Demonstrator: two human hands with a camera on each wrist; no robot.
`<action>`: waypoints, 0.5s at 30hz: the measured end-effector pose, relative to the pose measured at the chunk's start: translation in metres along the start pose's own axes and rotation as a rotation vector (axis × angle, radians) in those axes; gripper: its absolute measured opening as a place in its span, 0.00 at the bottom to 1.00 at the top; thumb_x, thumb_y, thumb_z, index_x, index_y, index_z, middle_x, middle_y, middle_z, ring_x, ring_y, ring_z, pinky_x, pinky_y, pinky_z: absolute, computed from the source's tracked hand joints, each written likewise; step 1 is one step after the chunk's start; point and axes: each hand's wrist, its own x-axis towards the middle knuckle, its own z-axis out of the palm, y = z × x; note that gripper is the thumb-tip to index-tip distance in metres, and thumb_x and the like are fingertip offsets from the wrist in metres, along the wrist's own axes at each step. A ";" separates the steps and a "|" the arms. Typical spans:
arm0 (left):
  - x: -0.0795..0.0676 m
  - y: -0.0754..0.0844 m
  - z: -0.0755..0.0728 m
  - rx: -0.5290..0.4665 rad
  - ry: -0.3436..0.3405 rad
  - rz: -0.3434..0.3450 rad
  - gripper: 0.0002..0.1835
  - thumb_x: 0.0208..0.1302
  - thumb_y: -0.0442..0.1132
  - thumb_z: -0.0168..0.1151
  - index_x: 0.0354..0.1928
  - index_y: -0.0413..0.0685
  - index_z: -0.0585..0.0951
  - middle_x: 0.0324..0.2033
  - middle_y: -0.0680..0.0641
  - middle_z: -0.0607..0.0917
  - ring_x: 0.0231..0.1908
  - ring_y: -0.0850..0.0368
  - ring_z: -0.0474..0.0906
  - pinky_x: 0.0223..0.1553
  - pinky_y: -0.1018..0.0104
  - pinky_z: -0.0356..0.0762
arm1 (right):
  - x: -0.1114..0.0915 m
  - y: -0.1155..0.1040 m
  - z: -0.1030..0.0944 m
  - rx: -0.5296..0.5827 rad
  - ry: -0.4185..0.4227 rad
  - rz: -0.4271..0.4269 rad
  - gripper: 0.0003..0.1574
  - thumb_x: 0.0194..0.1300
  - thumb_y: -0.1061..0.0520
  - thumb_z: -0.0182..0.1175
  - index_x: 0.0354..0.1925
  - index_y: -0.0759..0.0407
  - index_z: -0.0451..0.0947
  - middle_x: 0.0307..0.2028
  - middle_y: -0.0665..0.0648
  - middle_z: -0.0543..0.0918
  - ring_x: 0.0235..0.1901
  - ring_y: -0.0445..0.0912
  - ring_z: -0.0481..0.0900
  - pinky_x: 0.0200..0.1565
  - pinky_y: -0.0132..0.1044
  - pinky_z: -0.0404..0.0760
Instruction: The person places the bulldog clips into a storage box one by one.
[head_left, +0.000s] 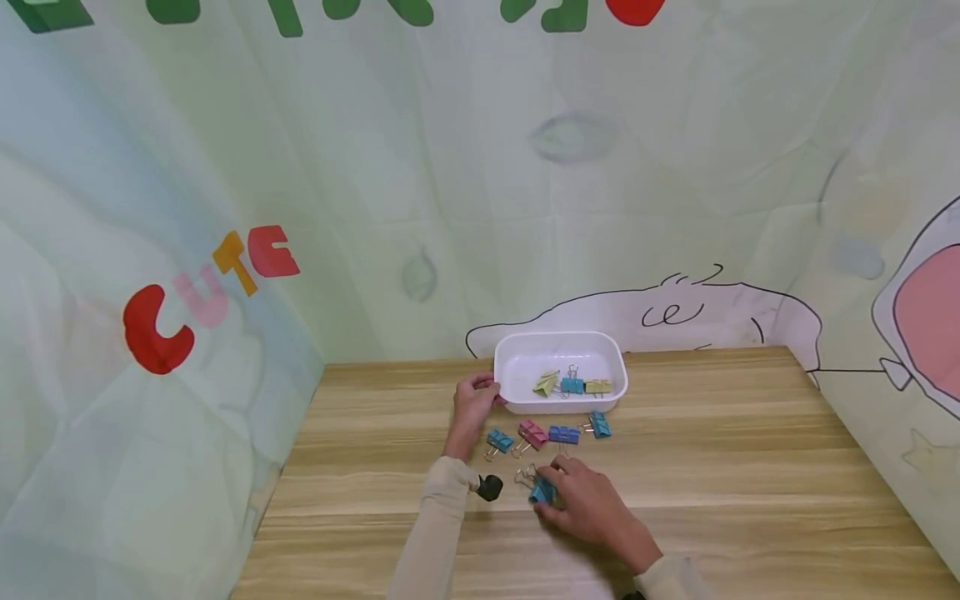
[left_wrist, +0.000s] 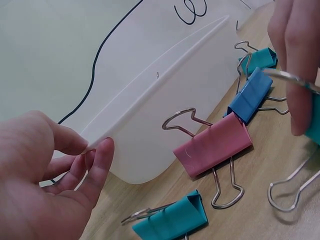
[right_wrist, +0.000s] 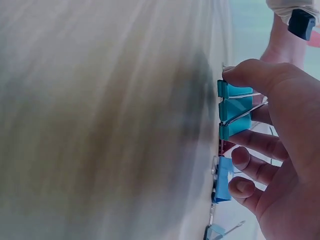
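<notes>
My left hand [head_left: 472, 408] pinches the rim of a white plastic tray [head_left: 558, 408] at its left front corner, thumb on top and fingers below. Two yellow binder clips and a teal one [head_left: 572, 386] lie inside the tray. My right hand [head_left: 591, 503] holds a teal binder clip [right_wrist: 236, 111] between thumb and fingers, low over the table in front of the others. Between hand and tray lie a teal clip [left_wrist: 172, 220], a pink clip [left_wrist: 214, 145], a blue clip [left_wrist: 251, 94] and another teal clip [head_left: 600, 424] at the right.
The wood-grain table [head_left: 750, 467] carries all of this. A printed cloth [head_left: 420, 167] hangs behind the table and along both sides, close behind the tray. A black wrist device [head_left: 491, 487] sits at my left cuff, left of the held clip.
</notes>
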 end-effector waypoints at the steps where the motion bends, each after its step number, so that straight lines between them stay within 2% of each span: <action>1: 0.000 0.000 0.000 0.000 0.001 0.003 0.17 0.68 0.23 0.60 0.57 0.22 0.77 0.42 0.37 0.80 0.38 0.41 0.85 0.47 0.52 0.90 | 0.000 0.000 -0.001 -0.002 0.005 -0.003 0.32 0.63 0.39 0.72 0.59 0.54 0.83 0.48 0.53 0.82 0.42 0.44 0.78 0.37 0.36 0.85; 10: -0.001 0.000 -0.001 -0.001 -0.002 0.008 0.17 0.68 0.23 0.60 0.57 0.21 0.77 0.42 0.37 0.80 0.36 0.44 0.85 0.45 0.54 0.91 | 0.011 0.005 -0.025 -0.049 0.055 -0.052 0.31 0.62 0.43 0.74 0.58 0.56 0.83 0.51 0.56 0.84 0.46 0.49 0.82 0.43 0.44 0.90; 15: -0.002 0.000 0.000 -0.004 -0.007 0.012 0.18 0.68 0.23 0.60 0.58 0.21 0.76 0.43 0.36 0.80 0.37 0.43 0.85 0.45 0.55 0.91 | 0.021 0.012 -0.038 -0.086 0.074 -0.069 0.31 0.61 0.45 0.75 0.58 0.58 0.84 0.50 0.58 0.84 0.43 0.49 0.82 0.40 0.44 0.90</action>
